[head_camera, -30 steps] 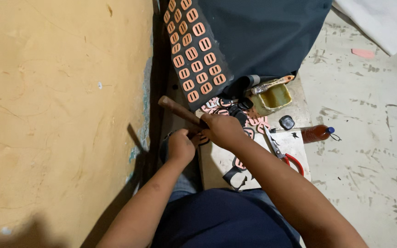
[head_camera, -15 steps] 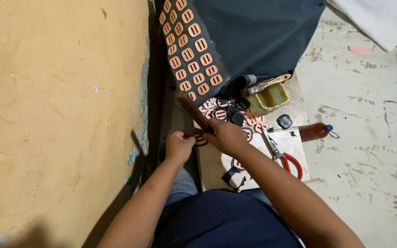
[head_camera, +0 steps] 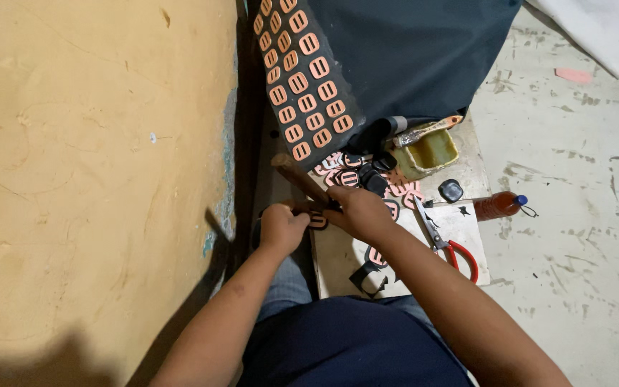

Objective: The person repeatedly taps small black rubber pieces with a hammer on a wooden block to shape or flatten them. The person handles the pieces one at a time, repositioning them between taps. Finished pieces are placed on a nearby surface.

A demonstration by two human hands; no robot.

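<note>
Gripping a wooden handle (head_camera: 301, 179), the right hand (head_camera: 358, 213) is closed around its lower end; the handle angles up-left from the fist. Left hand (head_camera: 281, 226) is closed, pinching a small orange buckle piece (head_camera: 317, 220) just left of the right hand, over the board (head_camera: 338, 251). Beyond the board: dark sheet (head_camera: 302, 79) rowed with orange buckles. On its right side: red-handled scissors (head_camera: 447, 244); off that edge, a brown bottle (head_camera: 499, 205); above, a glue tin (head_camera: 428, 152).
</note>
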